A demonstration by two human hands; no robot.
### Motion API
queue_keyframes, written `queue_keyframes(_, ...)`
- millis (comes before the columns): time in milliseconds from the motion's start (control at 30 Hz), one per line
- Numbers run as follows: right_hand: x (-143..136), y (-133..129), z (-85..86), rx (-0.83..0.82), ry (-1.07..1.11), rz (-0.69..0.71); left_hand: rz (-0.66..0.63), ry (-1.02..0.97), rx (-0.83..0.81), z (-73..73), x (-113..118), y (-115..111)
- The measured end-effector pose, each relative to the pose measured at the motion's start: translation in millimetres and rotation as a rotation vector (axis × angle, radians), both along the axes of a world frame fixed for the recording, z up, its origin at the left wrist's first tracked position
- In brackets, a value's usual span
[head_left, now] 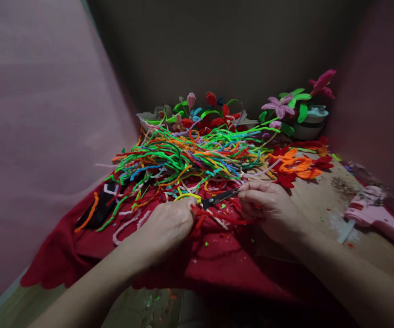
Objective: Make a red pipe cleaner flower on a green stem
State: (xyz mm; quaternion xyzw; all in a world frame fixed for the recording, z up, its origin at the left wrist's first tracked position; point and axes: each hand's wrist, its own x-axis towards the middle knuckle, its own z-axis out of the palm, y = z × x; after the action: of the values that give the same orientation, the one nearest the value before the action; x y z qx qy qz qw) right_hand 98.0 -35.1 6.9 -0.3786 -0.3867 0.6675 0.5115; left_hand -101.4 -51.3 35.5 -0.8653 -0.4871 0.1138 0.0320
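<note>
A pair of small scissors with black blades lies across the middle, tips pointing right. My left hand is closed around the handle end, which is mostly hidden. The fingers of my right hand are pinched together at the blade tips; what lies exactly between the fingertips is hidden. A fuzzy red pipe cleaner stretches below the blades, from beside my left hand into the curled fingers of my right. Beyond both hands lies a big tangled heap of colourful pipe cleaners.
A red cloth, strewn with scraps, covers the table. At right, a pink glue gun rests on a brown board. Nearby lie orange pipe-cleaner petals. Fuzzy flowers stand by a pot behind. A black object lies left.
</note>
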Motion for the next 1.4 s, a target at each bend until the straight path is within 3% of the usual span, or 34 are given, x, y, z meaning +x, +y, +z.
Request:
queue_keyframes(100, 0.5, 0.9, -2.2, -0.010, -0.010, -0.013, 0.015, -0.022, -0.024, -2.1, -3.2, 0.6)
queue_keyframes(333, 5.2, 6.4, -1.2, -0.008, 0.072, -0.118, 0.264, 0.042, 0.088, 7.5, -29.4, 11.0)
queue_keyframes(500, 6.0, 8.6, 2.7, 0.012, 0.170, -0.184, 0.207, 0.080, 0.161, 7.0, -49.4, 27.3)
queue_keyframes(600, 4.7, 8.4, 2.0, 0.029, 0.207, -0.204, 0.120, -0.144, 0.280, 2.2, -33.9, 27.6)
queue_keyframes(633, 4.2, 8.4, 1.4, 0.037, 0.219, -0.207, 0.102, -0.293, 0.240, 0.1, -23.2, 25.4)
queue_keyframes(733, 3.1, 8.3, -1.0, 0.034, 0.229, -0.173, 0.079, -0.813, -0.229, -6.7, 17.4, 17.1)
queue_keyframes(800, 3.1, 8.8, -3.7, 0.029, 0.206, -0.135, 0.210, -1.156, -0.517, -9.3, 42.9, 14.9)
queue_keyframes(867, 3.6, 9.8, -7.3, 0.037, 0.181, -0.105, 0.316, -1.373, -0.656, -9.6, 60.9, 17.5)
queue_keyframes(1133, 4.8, 10.5, -11.9, 0.068, 0.112, -0.078, 0.300, -1.635, -0.710, -10.6, 75.0, 38.7)
queue_keyframes(1400, 9.3, 9.8, -5.6, -0.050, 0.248, 0.174, 0.311, -1.746, -0.608, -7.9, 69.5, 53.7)
